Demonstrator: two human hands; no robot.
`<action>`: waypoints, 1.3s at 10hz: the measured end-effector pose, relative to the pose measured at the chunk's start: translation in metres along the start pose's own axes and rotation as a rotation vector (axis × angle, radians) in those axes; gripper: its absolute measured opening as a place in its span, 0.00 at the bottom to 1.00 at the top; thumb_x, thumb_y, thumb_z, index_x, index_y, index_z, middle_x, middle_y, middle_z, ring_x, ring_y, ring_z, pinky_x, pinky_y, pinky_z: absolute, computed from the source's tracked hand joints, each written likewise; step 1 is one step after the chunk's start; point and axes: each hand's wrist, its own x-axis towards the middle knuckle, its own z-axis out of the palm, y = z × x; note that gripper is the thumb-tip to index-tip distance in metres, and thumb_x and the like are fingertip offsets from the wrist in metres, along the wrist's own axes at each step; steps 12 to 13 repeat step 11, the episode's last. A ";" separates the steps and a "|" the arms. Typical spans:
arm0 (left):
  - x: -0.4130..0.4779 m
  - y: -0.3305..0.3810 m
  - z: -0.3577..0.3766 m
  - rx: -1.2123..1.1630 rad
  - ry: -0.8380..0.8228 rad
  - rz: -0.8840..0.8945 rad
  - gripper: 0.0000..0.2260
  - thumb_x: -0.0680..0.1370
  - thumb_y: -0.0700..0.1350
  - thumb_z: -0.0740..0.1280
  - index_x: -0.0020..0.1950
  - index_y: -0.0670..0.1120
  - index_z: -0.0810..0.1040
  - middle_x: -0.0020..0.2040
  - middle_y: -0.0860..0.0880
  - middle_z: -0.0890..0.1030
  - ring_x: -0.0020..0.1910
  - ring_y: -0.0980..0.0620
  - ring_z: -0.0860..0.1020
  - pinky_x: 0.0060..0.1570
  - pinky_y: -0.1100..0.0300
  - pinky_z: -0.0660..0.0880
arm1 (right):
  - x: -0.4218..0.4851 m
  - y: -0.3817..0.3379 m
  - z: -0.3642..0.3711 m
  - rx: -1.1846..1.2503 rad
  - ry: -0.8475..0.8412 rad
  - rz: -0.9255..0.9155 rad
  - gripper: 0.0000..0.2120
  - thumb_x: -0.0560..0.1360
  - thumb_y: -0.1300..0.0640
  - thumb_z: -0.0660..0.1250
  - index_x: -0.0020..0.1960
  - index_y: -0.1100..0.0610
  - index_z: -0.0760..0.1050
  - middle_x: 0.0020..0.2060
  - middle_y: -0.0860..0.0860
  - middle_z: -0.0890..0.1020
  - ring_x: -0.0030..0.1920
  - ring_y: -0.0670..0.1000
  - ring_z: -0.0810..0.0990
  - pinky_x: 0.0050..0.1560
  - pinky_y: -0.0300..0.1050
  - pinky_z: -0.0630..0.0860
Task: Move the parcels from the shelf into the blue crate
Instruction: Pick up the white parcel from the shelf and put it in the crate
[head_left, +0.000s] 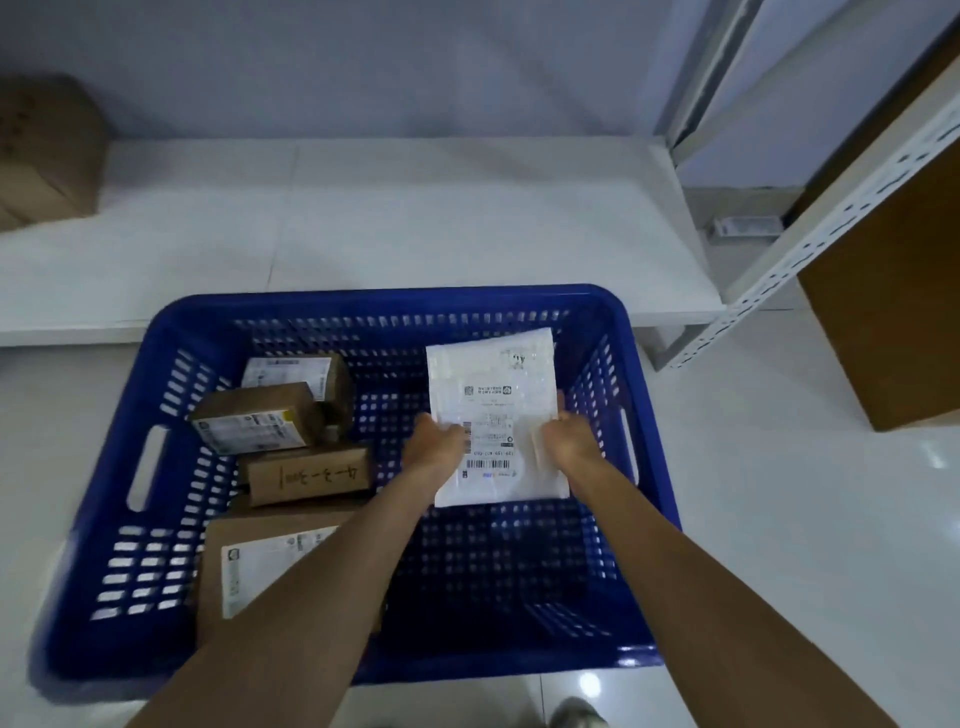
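Note:
A blue perforated crate (130, 519) stands on the floor below me. Both my hands reach into its right half and hold a flat white mailer parcel (493, 384) with a printed label. My left hand (434, 441) grips its left edge and my right hand (569, 436) grips its right edge. Whether the mailer touches the crate bottom I cannot tell. Several brown cardboard parcels lie along the crate's left side, among them a box with handwriting (306, 475) and a larger labelled box (244, 566) partly hidden by my left forearm.
A low white shelf board (389, 218) runs behind the crate. A brown carton (47, 150) sits at its far left. A white slotted rack post (810, 244) and a brown panel (893, 291) stand at the right. Glossy white floor surrounds the crate.

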 end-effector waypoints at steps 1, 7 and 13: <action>0.029 -0.020 0.027 0.012 -0.042 0.002 0.21 0.82 0.44 0.61 0.74 0.41 0.68 0.53 0.47 0.80 0.40 0.52 0.78 0.34 0.58 0.73 | 0.023 0.021 0.009 -0.103 -0.014 0.019 0.21 0.79 0.62 0.55 0.71 0.61 0.71 0.56 0.56 0.80 0.56 0.59 0.78 0.59 0.51 0.77; 0.093 -0.020 0.107 0.079 -0.076 0.033 0.33 0.83 0.42 0.60 0.84 0.41 0.48 0.75 0.39 0.72 0.66 0.38 0.77 0.59 0.52 0.78 | 0.067 0.061 0.022 -0.256 0.158 -0.146 0.25 0.78 0.62 0.64 0.74 0.64 0.65 0.69 0.57 0.74 0.69 0.58 0.73 0.56 0.37 0.67; 0.101 -0.013 0.122 0.038 -0.004 0.093 0.33 0.82 0.33 0.63 0.83 0.40 0.50 0.78 0.37 0.68 0.72 0.38 0.74 0.68 0.49 0.75 | 0.073 0.064 0.021 -0.324 0.070 -0.200 0.30 0.75 0.56 0.64 0.76 0.60 0.64 0.71 0.57 0.72 0.68 0.58 0.75 0.66 0.49 0.74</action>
